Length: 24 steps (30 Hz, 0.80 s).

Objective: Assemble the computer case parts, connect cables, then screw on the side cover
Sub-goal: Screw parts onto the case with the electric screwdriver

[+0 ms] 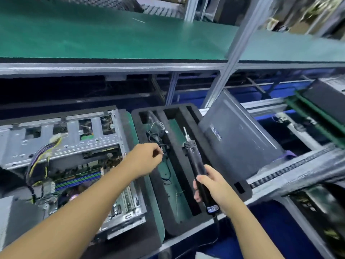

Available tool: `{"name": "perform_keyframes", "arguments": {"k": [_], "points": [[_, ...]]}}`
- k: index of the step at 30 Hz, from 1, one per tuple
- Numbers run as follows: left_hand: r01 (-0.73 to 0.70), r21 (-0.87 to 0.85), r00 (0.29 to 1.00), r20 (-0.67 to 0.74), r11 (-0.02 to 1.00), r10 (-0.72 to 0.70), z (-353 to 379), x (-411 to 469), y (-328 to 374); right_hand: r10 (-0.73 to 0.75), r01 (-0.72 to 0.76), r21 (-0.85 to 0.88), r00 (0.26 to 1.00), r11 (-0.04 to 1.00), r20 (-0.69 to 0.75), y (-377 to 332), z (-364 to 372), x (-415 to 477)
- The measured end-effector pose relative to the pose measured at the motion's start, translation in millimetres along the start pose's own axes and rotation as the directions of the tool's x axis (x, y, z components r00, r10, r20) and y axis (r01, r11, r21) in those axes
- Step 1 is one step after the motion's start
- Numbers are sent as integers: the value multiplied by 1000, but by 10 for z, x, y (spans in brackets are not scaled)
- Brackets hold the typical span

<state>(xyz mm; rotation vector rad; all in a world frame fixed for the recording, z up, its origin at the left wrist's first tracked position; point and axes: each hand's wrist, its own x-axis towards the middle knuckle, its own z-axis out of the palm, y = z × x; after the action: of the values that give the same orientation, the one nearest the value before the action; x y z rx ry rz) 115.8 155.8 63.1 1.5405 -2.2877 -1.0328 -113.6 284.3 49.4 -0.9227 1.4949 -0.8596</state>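
Over the black foam tray (pixel 177 228), both your hands are busy.
Your right hand (pixel 214 186) grips the electric screwdriver (pixel 196 165); your left hand (pixel 147 157) pinches a small dark part (pixel 162 150). The open computer case (pixel 74 146) lies left of the tray, the side cover (pixel 242 139) right.

Green-matted upper shelf (pixel 112 38), slanted aluminium upright post (pixel 240 40) through it, chain-edged conveyor rail (pixel 291 169) at right.

head-worn view, looking forward and down, close over the workbench (pixel 186 238), wide-angle
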Motion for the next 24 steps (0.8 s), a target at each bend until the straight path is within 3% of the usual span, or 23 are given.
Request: {"name": "perform_keyframes", "arguments": {"k": [4,10,17,20,24], "points": [[218,75,975,19,973,-220,231,768,101,60,-59,-9,997,998,44,111,-246,298],[538,-75,834,-95,840,-543,647,1778,-192,81,-61,-139,987,988,141,104,-509,740],[658,175,753,-160,733,-638,1003,2295,-284,147,-111,-186,971,976,191,129,-737,1048],[637,135,770,-157,759,-619,1105,2309,-309,165,-131,-183,969,974,185,187,-787,1083],[588,100,792,-275,803,-546,1118,2168,-318,158,-131,-152,971,980,181,274,-792,1078]]}}
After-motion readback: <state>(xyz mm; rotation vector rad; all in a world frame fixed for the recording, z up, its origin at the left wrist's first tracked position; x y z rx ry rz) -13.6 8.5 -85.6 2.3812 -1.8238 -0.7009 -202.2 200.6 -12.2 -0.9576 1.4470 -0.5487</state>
